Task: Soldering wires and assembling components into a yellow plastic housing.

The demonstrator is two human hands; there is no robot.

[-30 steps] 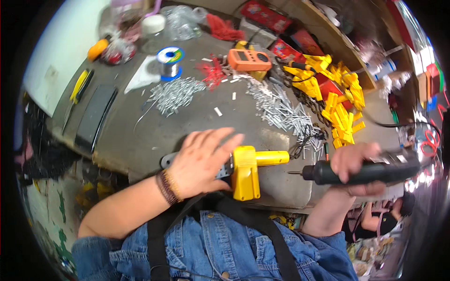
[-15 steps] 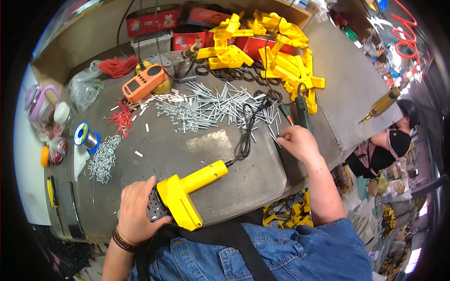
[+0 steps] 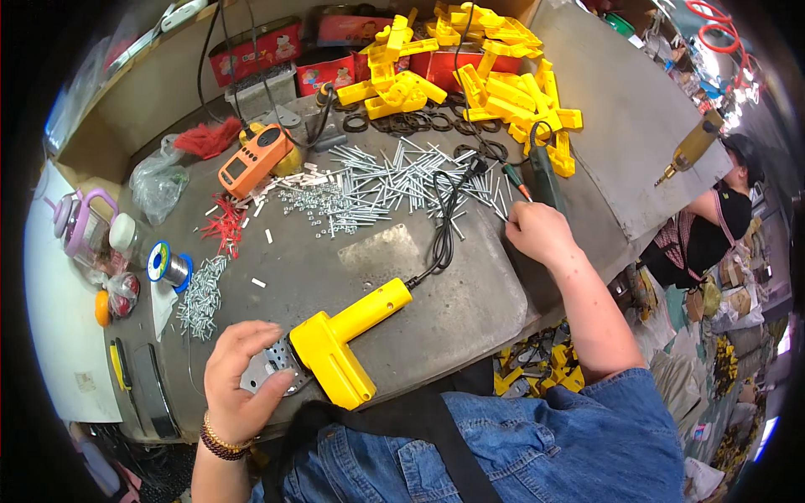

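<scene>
A yellow plastic power tool [image 3: 334,356] with a black cord and a perforated metal head [image 3: 277,359] lies at the near edge of the bench. My left hand [image 3: 239,377] spans that head, fingers on its far side and thumb on the near side. To the right, my right hand [image 3: 543,233] is closed, fingertips pinched beside the loose pile of long screws [image 3: 398,184]; whatever is in them is hidden. A screwdriver [image 3: 517,180] with a green handle and a dark green corded tool [image 3: 545,178] lie just beyond that hand.
Small nuts [image 3: 314,201], short screws [image 3: 201,298] and a solder reel [image 3: 170,267] are on the left. An orange meter [image 3: 254,159] stands behind. Yellow housings [image 3: 520,92] are heaped at the back. A hanging electric screwdriver [image 3: 692,149] and another person [image 3: 704,218] are on the right.
My right hand has moved slightly away from me and curled tighter. My left fingers have shifted on the metal head, showing more of it. The whole view has shifted a little.
</scene>
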